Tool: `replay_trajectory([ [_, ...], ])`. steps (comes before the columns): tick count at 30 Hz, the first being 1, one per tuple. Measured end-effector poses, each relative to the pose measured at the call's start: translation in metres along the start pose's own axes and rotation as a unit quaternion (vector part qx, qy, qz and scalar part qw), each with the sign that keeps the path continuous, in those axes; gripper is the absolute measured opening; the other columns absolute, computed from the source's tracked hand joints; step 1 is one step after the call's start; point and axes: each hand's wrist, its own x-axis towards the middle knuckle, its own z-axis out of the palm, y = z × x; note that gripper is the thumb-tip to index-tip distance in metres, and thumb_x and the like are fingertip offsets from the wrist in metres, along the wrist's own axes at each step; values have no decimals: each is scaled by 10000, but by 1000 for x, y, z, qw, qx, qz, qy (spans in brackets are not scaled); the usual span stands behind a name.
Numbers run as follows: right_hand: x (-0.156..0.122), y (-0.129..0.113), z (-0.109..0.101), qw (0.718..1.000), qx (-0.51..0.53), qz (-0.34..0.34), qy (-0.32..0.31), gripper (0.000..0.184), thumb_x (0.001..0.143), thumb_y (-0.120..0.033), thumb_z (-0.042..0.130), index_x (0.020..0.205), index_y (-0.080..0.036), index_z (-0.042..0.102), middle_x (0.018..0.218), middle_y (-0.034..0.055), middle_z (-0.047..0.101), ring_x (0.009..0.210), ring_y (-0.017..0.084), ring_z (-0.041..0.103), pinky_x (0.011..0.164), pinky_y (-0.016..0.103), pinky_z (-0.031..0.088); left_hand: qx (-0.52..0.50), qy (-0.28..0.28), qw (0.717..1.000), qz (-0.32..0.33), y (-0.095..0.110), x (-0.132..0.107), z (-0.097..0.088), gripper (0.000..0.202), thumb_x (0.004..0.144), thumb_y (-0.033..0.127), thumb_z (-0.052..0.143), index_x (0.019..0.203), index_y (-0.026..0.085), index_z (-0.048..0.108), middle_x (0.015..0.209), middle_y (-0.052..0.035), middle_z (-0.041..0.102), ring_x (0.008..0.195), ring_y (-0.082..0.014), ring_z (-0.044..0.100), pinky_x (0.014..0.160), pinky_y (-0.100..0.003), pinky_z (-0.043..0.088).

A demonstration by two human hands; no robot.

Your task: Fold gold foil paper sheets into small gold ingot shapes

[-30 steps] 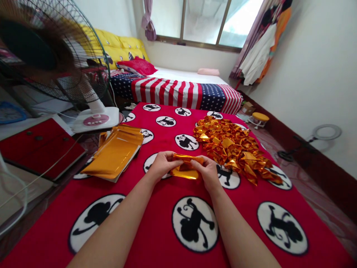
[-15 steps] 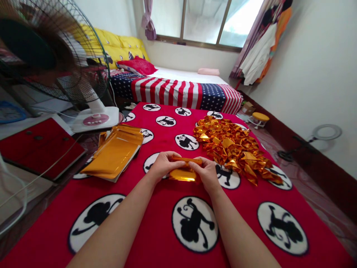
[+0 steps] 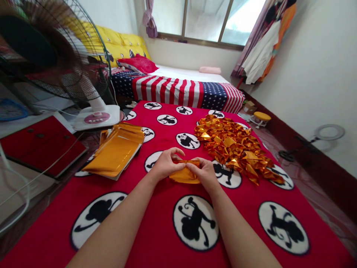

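Observation:
Between my two hands is a sheet of gold foil paper [image 3: 184,177], partly folded over along its far edge. My left hand [image 3: 166,163] pinches its left side, thumb on top and the index finger raised in a curve. On the right side, my right hand [image 3: 205,173] grips the paper with its thumb pressed near the middle fold. The thumb tips lie close together. Some fingers are hidden behind the paper. A stack of flat gold foil sheets [image 3: 115,152] lies to the left, and a heap of folded gold foil pieces [image 3: 234,145] to the right.
A red cloth with monkey prints [image 3: 156,230] covers the surface under my hands. At the left, a fan [image 3: 97,111] stands beside a red panel [image 3: 41,145]. Farther back is a bed with a striped, starred cover [image 3: 178,91]. A yellow stool [image 3: 262,116] is on the floor, right.
The gold paper's near flap has changed from shiny and flat to duller and curved. My left index finger has lifted a little. Both hands stay in nearly the same place.

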Motion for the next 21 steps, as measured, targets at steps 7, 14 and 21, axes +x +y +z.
replay_trajectory([
  [7, 0, -2, -2, 1000, -6, 1, 5, 243, 691, -377, 779, 697, -163, 664, 596, -15, 622, 505, 105, 532, 484, 213, 419, -45, -4, 998, -44, 5, -1, -8, 450, 626, 287, 783, 997, 151, 568, 594, 15, 657, 508, -117, 599, 482, -180, 428],
  [14, -1, -6, -2, 1000, 9, 14, 10, 274, 662, -408, 801, 718, -166, 683, 639, 7, 677, 568, 153, 628, 555, 247, 504, -50, -6, 997, -51, 12, -2, -8, 461, 625, 331, 787, 995, 151, 580, 545, 43, 616, 413, -88, 518, 402, -167, 371],
  [21, 0, -9, -2, 1000, 18, 14, 1, 296, 606, -396, 837, 738, -162, 711, 687, 31, 700, 606, 163, 634, 580, 258, 513, -59, -9, 998, -28, 14, -3, -7, 457, 617, 326, 801, 969, 153, 568, 556, 42, 612, 430, -71, 512, 436, -159, 378],
])
